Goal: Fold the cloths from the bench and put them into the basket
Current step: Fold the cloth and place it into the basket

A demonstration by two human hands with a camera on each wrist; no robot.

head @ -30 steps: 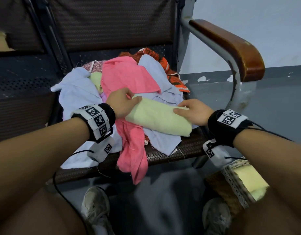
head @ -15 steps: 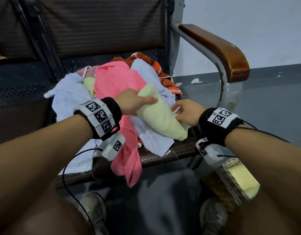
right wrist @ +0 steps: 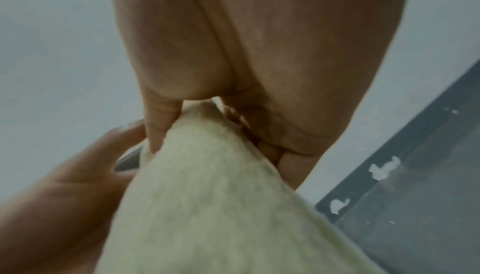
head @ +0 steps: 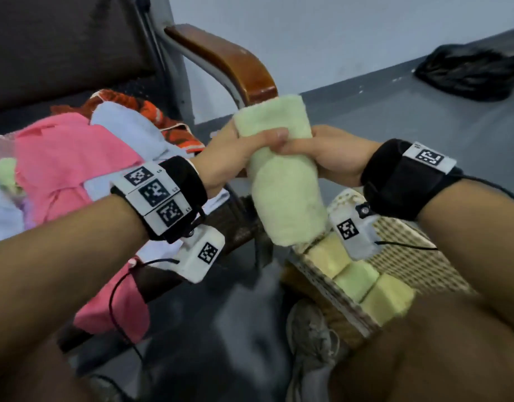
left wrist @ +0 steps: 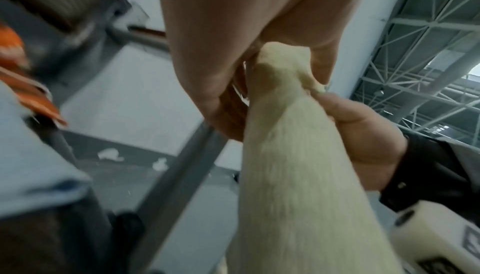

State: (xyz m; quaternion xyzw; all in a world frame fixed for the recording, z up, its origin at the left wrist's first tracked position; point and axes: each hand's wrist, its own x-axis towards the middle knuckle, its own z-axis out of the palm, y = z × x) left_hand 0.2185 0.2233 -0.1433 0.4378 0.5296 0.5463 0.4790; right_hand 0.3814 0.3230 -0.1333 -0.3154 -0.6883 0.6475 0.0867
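Observation:
A folded pale green towel (head: 284,195) hangs upright in the air off the bench's right end, above the basket (head: 406,256). My left hand (head: 235,152) grips its upper part from the left, thumb across the front. My right hand (head: 325,152) grips it from the right at the same height. The wrist views show the towel (left wrist: 298,175) (right wrist: 221,206) squeezed between both hands. On the bench seat (head: 221,224) lies the pile of loose cloths (head: 111,146): pink, pale blue, orange patterned.
The perforated cream basket holds three folded yellow-green cloths (head: 357,280) along its near side. A brown wooden armrest (head: 229,62) stands just behind the towel. A black bag (head: 470,71) lies on the grey floor at far right. My shoe (head: 311,332) is beside the basket.
Both hands have lifted the green towel off the cloth pile and carried it right, from lying on the bench to hanging upright over the basket. The head view swung right.

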